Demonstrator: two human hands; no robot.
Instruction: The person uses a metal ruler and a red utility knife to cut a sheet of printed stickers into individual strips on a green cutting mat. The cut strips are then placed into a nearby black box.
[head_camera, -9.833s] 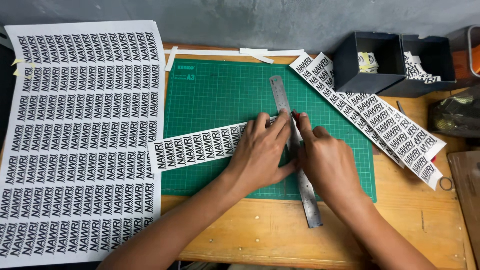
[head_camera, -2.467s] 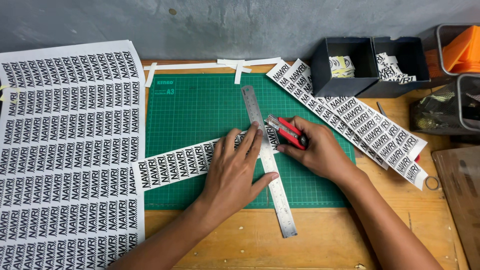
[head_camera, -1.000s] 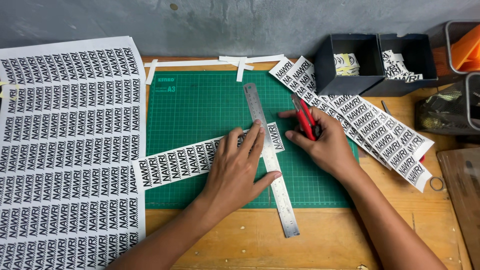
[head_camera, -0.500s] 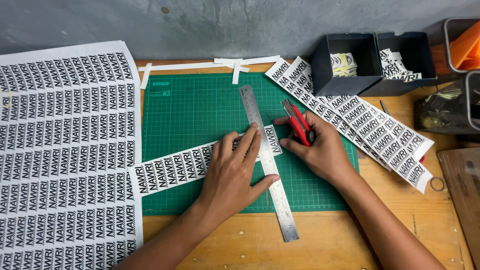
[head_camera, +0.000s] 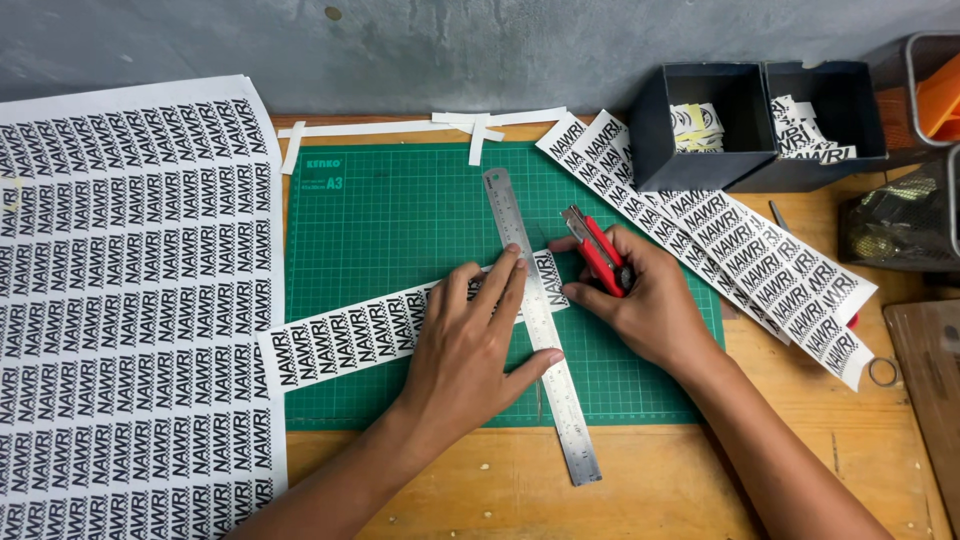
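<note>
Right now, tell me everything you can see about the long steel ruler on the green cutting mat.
The long steel ruler is a thin, flat, silvery strip with fine graduations along its edges. It lies slanted on the green cutting mat, its far end mid-mat, its near end past the mat's front edge on the wooden table. It crosses the end of a printed paper strip. The left hand presses it down; the right hand beside it grips a red utility knife.

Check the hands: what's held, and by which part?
The right hand grips a red cutter by its handle, blade end free. The left hand holds nothing; it presses flat on the ruler and paper strip.
</note>
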